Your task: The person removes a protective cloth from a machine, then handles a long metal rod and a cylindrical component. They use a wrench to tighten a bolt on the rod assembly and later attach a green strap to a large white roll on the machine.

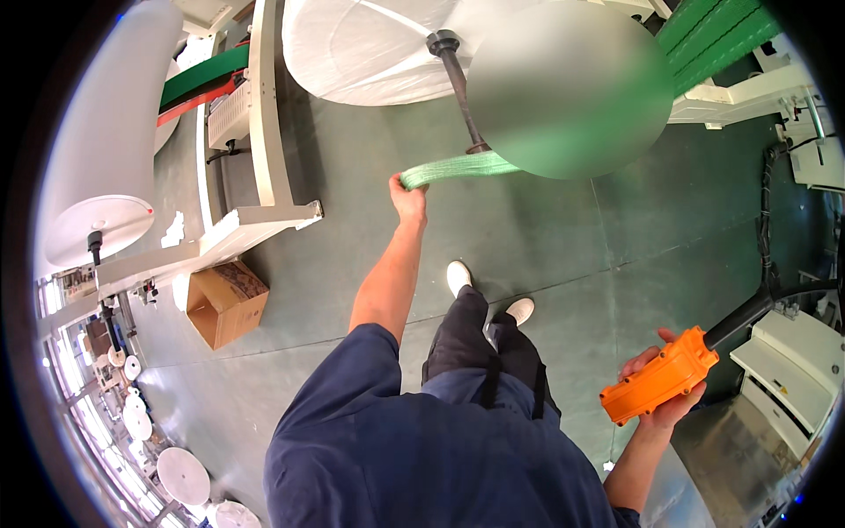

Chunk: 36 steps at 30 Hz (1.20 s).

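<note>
My left hand (409, 202) reaches forward, its fingers closed round the end of a light green webbing sling (462, 169). From there the sling runs right, passing by the end of a dark shaft (460, 92), until a blurred oval patch hides it. The shaft sticks out of a big white roll (361, 57). Low on the right, my right hand (676, 409) grips an orange pendant control (653, 380) on a thick black cable (739, 317). Its fingers wrap the casing from both sides; its button face cannot be made out.
A white machine frame (264, 114) stands at the left, near another long white roll (110, 106). Below the frame, an open cardboard box (227, 306) sits on the green floor (519, 229). White equipment (788, 365) lines the right side. Wide green material (717, 40) hangs at the upper right.
</note>
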Motion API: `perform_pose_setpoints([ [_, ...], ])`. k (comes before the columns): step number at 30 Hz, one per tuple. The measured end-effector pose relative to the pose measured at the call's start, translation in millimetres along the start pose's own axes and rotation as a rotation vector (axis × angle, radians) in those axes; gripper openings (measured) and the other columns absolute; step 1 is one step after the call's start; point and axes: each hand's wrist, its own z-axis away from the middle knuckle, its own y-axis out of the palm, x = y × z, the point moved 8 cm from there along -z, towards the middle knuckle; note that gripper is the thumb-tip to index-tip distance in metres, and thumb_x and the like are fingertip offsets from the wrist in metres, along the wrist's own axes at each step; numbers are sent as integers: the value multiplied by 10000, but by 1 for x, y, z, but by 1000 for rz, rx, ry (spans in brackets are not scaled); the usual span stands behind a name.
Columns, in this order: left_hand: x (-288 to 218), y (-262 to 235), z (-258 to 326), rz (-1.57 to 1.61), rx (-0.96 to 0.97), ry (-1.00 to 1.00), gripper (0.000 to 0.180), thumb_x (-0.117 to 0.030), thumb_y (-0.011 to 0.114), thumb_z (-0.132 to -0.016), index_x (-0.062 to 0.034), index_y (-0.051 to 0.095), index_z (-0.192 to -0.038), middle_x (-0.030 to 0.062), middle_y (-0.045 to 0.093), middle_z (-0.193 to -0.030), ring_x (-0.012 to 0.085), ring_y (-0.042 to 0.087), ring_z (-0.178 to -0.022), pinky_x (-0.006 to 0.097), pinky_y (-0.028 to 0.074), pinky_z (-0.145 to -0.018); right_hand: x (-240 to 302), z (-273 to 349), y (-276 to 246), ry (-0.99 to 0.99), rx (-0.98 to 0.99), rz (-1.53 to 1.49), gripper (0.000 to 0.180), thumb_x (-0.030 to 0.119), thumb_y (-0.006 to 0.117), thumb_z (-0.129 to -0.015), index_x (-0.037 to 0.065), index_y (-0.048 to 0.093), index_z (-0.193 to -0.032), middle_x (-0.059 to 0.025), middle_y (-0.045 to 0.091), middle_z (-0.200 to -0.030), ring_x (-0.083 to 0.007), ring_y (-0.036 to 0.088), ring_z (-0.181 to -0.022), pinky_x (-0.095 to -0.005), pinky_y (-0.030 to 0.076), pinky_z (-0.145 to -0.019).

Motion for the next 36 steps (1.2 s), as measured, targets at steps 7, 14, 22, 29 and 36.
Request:
perform_pose_setpoints([
  [7,-7,-38,-2,-112,116,-71,352,76,594,-831,5,414,-1126,133,525,-1135,240,590,-1019,371,572,-871,3,-8,25,-74,-75,-27,953,749,510,-806,-50,411,-1314,-162,624,-787,-277,612,-633,-388,517,-567],
  [14,-27,-43,14,37,118,-206,393,11,648,-797,-2,441,-1131,100,535,-1052,202,606,-943,322,563,-799,11,-18,48,-47,-87,11,875,749,434,-839,-5,446,-1284,-133,622,-788,-266,601,-627,-385,504,-559],
  [22,-33,-41,18,182,101,-294,363,-83,538,-938,-3,416,-1270,148,543,-1161,259,637,-957,363,572,-813,10,-16,74,30,-81,2,831,737,396,-865,19,444,-1280,-126,608,-826,-275,613,-736,-406,506,-625],
  [29,-53,-46,10,141,194,-242,350,-194,507,-986,-48,408,-1288,148,508,-1245,304,649,-944,372,589,-808,6,11,144,102,236,-150,803,439,699,-792,13,353,-1378,-173,599,-1048,-328,627,-913,-490,536,-808],
  [36,-121,-35,10,117,265,-225,327,-312,431,-993,-131,463,-1264,77,615,-1135,251,660,-915,400,552,-785,-1,38,134,117,192,-74,718,434,654,-844,-6,393,-1348,-196,627,-1067,-334,667,-920,-411,572,-689],
])
